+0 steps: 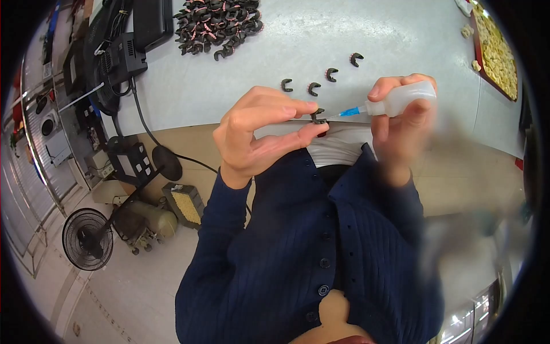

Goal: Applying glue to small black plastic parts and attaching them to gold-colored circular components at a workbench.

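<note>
Between the thumb and fingertips of my left hand [260,129] is a small black C-shaped part [319,116], held just off the table's near edge. My right hand [401,123] is closed around a translucent white squeeze bottle [409,98], tilted so that its tip faces left. The bottle has a blue needle tip [349,112], whose thin end reaches to the black part; I cannot tell whether it touches. A few loose black C-shaped parts, such as this one [314,89], lie on the table just beyond my hands.
A heap of similar black parts [217,26], some with pinkish strips, lies at the far left of the grey table [309,34]. At the far right is a red-rimmed tray [497,54] of pale pieces. Black electronic equipment [123,57] with cables stands left. A fan [87,239] is on the floor.
</note>
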Demonstrator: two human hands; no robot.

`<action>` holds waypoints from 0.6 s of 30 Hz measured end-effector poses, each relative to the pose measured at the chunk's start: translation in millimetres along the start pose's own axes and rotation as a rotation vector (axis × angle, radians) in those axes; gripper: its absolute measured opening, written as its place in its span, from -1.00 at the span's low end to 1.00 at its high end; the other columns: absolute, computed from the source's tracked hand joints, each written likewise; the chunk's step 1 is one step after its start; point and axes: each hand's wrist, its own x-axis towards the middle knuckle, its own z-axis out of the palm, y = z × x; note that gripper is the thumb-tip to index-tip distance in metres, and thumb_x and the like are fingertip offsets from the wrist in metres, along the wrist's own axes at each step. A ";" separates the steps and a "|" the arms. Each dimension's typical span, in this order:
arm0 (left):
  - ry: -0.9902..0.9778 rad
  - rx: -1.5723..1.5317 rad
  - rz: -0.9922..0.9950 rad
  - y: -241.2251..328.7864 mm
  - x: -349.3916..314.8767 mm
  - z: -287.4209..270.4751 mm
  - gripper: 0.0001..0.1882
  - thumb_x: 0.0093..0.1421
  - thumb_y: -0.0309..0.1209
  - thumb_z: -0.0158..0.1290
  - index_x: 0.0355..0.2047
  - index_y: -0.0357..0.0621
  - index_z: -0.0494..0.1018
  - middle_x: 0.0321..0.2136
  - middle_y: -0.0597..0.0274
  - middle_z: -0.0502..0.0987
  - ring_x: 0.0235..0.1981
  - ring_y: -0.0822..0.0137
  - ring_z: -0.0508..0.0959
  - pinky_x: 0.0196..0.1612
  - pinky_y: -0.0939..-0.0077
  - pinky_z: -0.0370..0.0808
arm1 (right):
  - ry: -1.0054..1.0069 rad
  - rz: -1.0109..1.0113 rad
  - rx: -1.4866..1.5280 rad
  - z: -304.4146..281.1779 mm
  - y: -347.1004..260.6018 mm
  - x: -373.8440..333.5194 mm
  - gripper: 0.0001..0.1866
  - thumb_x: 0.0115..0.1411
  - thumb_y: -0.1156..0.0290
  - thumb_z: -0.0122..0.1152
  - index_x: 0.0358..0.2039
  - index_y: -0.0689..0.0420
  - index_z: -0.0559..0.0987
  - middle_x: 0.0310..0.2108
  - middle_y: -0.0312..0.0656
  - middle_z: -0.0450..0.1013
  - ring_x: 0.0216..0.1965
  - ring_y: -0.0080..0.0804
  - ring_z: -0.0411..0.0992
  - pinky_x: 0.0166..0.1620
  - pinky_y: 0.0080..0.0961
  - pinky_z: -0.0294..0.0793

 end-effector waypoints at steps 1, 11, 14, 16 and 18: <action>-0.005 -0.012 -0.003 0.4 -0.2 -0.2 -0.45 -0.24 -0.61 0.39 -0.26 -0.19 0.32 -0.47 0.06 0.60 -0.48 0.25 0.58 -0.45 0.54 0.51 | 0.011 0.007 0.007 -0.2 -0.5 -0.3 -0.57 0.29 0.04 -0.04 -0.18 0.19 0.25 -0.44 0.17 0.48 -0.83 -0.69 0.12 -0.73 -0.80 0.12; -0.031 -0.055 0.019 1.3 2.1 4.4 -0.44 -0.26 -0.60 0.40 -0.28 -0.20 0.30 -0.47 0.03 0.60 -0.50 0.26 0.57 -0.51 0.55 0.50 | 0.023 0.068 -0.083 2.3 -3.9 -1.1 -0.47 0.24 -0.14 -0.08 -0.14 0.11 0.28 -0.42 0.07 0.44 -0.85 -0.62 0.07 -0.77 -0.73 0.05; -0.035 -0.051 0.025 1.9 3.2 2.6 -0.43 -0.25 -0.60 0.40 -0.27 -0.20 0.30 -0.46 0.02 0.60 -0.51 0.26 0.57 -0.51 0.55 0.50 | 0.030 0.059 -0.101 2.3 -4.6 -0.7 -0.48 0.24 -0.14 -0.09 -0.14 0.11 0.28 -0.42 0.06 0.44 -0.84 -0.62 0.08 -0.77 -0.73 0.05; -0.042 -0.042 0.021 2.6 3.3 0.8 -0.43 -0.25 -0.61 0.40 -0.26 -0.20 0.29 -0.46 0.02 0.60 -0.50 0.25 0.57 -0.50 0.54 0.51 | 0.043 0.033 -0.046 1.4 -2.4 -0.1 -0.53 0.27 -0.06 -0.07 -0.18 0.15 0.26 -0.42 0.11 0.46 -0.84 -0.66 0.08 -0.75 -0.77 0.06; -0.042 -0.037 0.014 2.5 1.6 -2.1 -0.43 -0.24 -0.61 0.39 -0.26 -0.20 0.29 -0.45 0.01 0.60 -0.49 0.25 0.57 -0.49 0.54 0.51 | 0.057 0.006 0.008 -0.2 -1.5 0.2 -0.57 0.29 0.02 -0.05 -0.22 0.19 0.24 -0.43 0.16 0.48 -0.83 -0.69 0.08 -0.73 -0.80 0.08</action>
